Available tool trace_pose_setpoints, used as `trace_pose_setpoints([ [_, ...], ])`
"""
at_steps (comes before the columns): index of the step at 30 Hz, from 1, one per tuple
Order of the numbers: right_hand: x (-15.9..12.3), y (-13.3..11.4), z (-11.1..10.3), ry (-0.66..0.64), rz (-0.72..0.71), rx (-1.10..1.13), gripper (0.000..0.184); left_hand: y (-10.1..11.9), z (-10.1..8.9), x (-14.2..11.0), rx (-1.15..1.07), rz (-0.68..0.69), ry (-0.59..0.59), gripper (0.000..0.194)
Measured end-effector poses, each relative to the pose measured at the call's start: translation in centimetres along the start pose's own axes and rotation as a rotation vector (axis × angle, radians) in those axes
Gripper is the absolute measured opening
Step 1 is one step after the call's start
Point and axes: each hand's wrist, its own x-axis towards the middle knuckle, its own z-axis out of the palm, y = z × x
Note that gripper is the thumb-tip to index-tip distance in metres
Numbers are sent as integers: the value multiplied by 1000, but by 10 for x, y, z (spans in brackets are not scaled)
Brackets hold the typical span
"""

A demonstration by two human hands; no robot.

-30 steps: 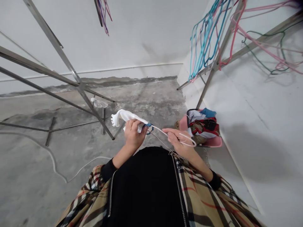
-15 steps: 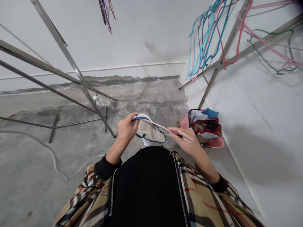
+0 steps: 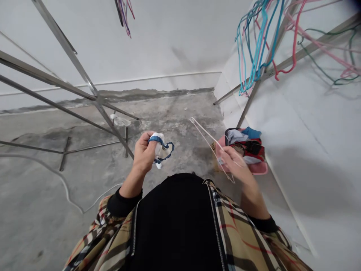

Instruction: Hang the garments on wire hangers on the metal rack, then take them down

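Note:
My left hand (image 3: 144, 153) is closed around a small white garment with blue trim (image 3: 160, 148), bunched up in front of my chest. My right hand (image 3: 236, 162) grips a thin pale pink wire hanger (image 3: 207, 138) whose free end points up and to the left, away from the garment. Hand and hanger are slightly blurred by motion. The two hands are apart, with bare concrete floor between them.
A pink basin (image 3: 255, 168) full of mixed clothes (image 3: 244, 145) sits on the floor by the right wall. Metal drying racks stand at left (image 3: 96, 101) and upper right (image 3: 261, 77); several coloured hangers (image 3: 254, 41) hang on the right one. A white cable (image 3: 67, 195) runs across the floor.
The garment has come off the hanger: my left hand has bunched it up and drawn it left. My right hand has swung the bare hanger up and to the right.

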Motion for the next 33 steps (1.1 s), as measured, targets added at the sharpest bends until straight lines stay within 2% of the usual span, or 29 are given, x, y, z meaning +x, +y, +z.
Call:
trace_pose_setpoints([
  [4, 39, 17, 38, -43, -136, -129, 22, 11, 3, -3, -38, 42, -4, 29],
  [8, 70, 20, 65, -56, -160, -188, 30, 21, 8, -8, -85, 55, -32, 29],
  [11, 77, 13, 81, -117, -145, -164, 34, 24, 12, -12, -72, 50, -67, 29],
  [14, 73, 7, 87, -111, -102, -164, 32, 21, 11, -14, -42, 55, -77, 25],
  [16, 68, 8, 80, -87, -90, -173, 31, 16, 6, -12, 7, 94, -19, 23],
  [18, 64, 11, 62, -55, -74, -180, 27, 8, -3, -8, 101, 160, 86, 20],
  [20, 60, 12, 39, 64, -62, -197, 21, -1, -13, -4, 242, 216, 185, 17],
  [22, 56, 8, 16, 255, -87, -229, 14, -10, -20, -1, 410, 209, 204, 16],
  [24, 50, -4, 0, 406, -139, -250, 11, -17, -22, 0, 550, 156, 130, 16],
  [29, 41, -38, -11, 495, -215, -154, 11, -23, -19, 2, 722, -14, -121, 38],
  [31, 41, -41, -12, 528, -224, -105, 10, -23, -18, 3, 703, -109, -202, 36],
  [33, 40, -38, -13, 531, -210, -65, 9, -22, -15, 3, 561, -213, -279, 29],
])
